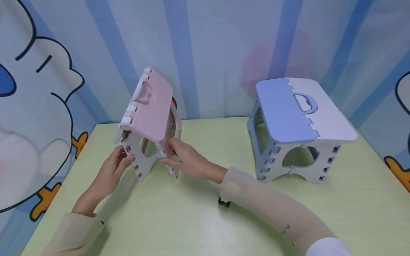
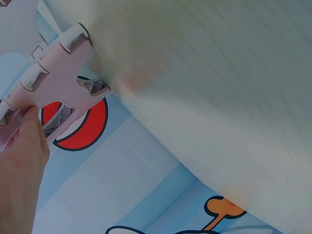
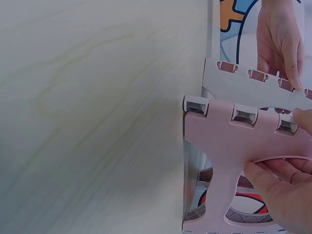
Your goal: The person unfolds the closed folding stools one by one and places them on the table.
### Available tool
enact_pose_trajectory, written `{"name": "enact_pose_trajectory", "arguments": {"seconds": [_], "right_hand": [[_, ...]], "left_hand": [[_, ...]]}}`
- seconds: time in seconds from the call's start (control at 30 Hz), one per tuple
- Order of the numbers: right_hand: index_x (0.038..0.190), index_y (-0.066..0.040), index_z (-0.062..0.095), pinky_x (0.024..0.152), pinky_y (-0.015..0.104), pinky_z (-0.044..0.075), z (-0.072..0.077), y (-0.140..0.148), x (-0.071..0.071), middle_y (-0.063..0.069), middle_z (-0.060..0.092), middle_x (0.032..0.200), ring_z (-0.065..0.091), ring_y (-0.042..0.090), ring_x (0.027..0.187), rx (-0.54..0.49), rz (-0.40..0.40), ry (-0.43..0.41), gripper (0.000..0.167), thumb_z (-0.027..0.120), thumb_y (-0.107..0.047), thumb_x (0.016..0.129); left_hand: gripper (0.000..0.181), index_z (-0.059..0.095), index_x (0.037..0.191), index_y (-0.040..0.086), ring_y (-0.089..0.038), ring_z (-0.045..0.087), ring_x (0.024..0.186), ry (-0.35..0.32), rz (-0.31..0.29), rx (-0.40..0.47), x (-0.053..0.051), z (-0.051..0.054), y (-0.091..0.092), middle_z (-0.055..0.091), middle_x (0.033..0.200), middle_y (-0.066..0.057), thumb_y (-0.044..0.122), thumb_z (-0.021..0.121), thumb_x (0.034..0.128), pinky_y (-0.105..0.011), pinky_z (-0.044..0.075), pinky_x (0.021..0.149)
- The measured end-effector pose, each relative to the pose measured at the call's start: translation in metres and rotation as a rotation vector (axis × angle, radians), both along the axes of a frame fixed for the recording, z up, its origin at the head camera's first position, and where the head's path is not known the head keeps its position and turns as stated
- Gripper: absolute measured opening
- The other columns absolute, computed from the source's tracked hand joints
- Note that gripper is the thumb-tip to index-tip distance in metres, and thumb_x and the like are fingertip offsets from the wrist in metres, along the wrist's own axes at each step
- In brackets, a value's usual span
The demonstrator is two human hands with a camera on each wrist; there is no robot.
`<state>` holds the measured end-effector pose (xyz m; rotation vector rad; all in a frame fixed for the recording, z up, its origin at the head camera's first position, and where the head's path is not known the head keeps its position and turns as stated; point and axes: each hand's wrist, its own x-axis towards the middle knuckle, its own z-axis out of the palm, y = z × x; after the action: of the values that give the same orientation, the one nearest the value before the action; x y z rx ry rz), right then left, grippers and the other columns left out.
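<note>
A pink and white folding step stool (image 1: 155, 113) stands half folded at the table's left, its seat raised into a peak along the hinge line. My left hand (image 1: 110, 170) holds the edge of its white leg panel, thumb in front and fingers behind. On the other side, my right hand (image 1: 190, 160) grips the pink leg panel (image 3: 222, 141), fingers through the cutout and thumb near the hinged edge. The stool's far underside is mostly hidden.
A blue and white folding stool (image 1: 282, 113) stands unfolded on the right of the pale green table (image 1: 166, 227). Behind the table hangs a blue striped backdrop (image 1: 217, 60) with cartoon figures. A small black piece (image 1: 224, 203) shows under my right sleeve.
</note>
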<state>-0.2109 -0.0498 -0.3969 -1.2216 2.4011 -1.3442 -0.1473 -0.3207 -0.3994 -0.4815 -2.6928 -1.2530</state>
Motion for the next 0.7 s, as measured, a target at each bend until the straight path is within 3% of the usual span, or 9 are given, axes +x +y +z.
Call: {"name": "enact_pose_trajectory", "arguments": {"seconds": [0.7], "right_hand": [[0.112, -0.007, 0.047, 0.063, 0.024, 0.04, 0.0, 0.013, 0.0, 0.007, 0.054, 0.095, 0.053, 0.03, 0.082, 0.002, 0.0, 0.018, 0.03, 0.066, -0.025, 0.099]], "left_hand": [[0.046, 0.031, 0.149, -0.001, -0.037, 0.052, 0.125, -0.006, -0.013, 0.01, 0.001, 0.001, 0.003, 0.05, 0.138, -0.021, 0.013, 0.045, 0.1077, -0.005, 0.037, 0.094]]}}
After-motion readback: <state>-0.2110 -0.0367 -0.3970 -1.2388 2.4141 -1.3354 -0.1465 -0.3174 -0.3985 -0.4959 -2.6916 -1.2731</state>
